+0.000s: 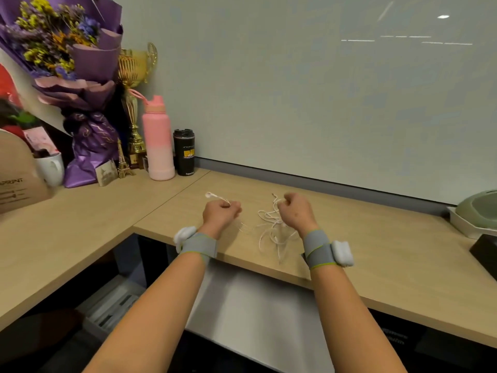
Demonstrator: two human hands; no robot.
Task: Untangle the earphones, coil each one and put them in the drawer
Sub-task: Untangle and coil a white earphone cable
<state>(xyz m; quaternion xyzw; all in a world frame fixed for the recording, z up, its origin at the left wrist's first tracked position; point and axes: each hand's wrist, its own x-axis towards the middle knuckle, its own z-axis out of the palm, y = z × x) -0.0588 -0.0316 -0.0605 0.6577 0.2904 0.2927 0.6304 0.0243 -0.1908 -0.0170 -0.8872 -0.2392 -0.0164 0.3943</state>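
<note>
White wired earphones (pixel 271 227) lie in a loose tangle on the light wooden L-shaped desk (pixel 376 251), between the two hands and nearer the right one. The lowest loops come close to the desk's front edge without crossing it.

The left hand (pixel 220 211) has its fingers curled and pinches one strand. A white earbud (pixel 209 195) sticks out past the knuckles on the far left side. A thin length of cable runs from this hand across to the tangle.

The right hand (pixel 295 211) also has its fingers curled, gripping strands at the top of the tangle and lifting them off the surface. A small cable end (pixel 273 195) shows just beside its knuckles.

Each wrist carries a grey strap with a white sensor unit (pixel 341 253).

Open room: bare desktop runs from the right hand to a pale green rounded object (pixel 478 211) at the right edge. A clear strip separates the hands from the grey partition wall (pixel 295 103). The left wing of the desk is bare up to the corner, well apart from the hands. A pink water bottle (pixel 158 141), black travel tumbler (pixel 184 152), gold trophy (pixel 134 76), purple-wrapped bouquet (pixel 67 49) and white mug (pixel 51 168) crowd that corner.

Below the front edge sits a pale grey surface (pixel 255 305); I cannot tell what it is.
</note>
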